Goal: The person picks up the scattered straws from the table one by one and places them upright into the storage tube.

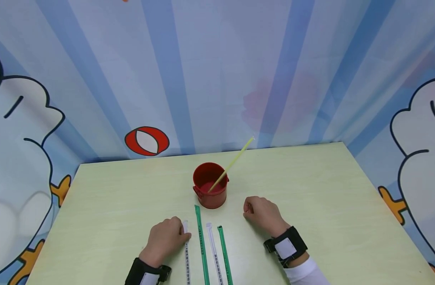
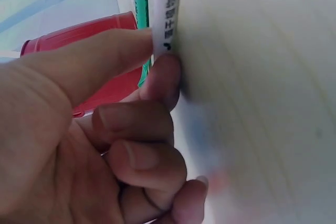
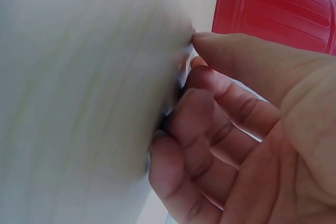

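Observation:
My left hand [image 1: 166, 240] pinches the far end of a white wrapped straw [image 1: 187, 261] between thumb and index finger; dark print runs along its wrapper, as the left wrist view shows [image 2: 167, 11]. To its right on the table lie a green wrapped straw [image 1: 202, 245], another white one [image 1: 213, 249] and a shorter-looking green one [image 1: 224, 253]. Beyond them stands a small red bucket [image 1: 213, 200] with a yellow-green straw [image 1: 235, 159] leaning out of it. My right hand [image 1: 265, 213] rests on the table right of the bucket, fingers loosely curled, holding nothing.
The pale wooden table [image 1: 310, 178] ends at a blue striped curtain [image 1: 217, 79] behind. Printed white cloud shapes [image 1: 18, 158] flank the table at both sides. The near ends of the lying straws run past the head view's lower edge.

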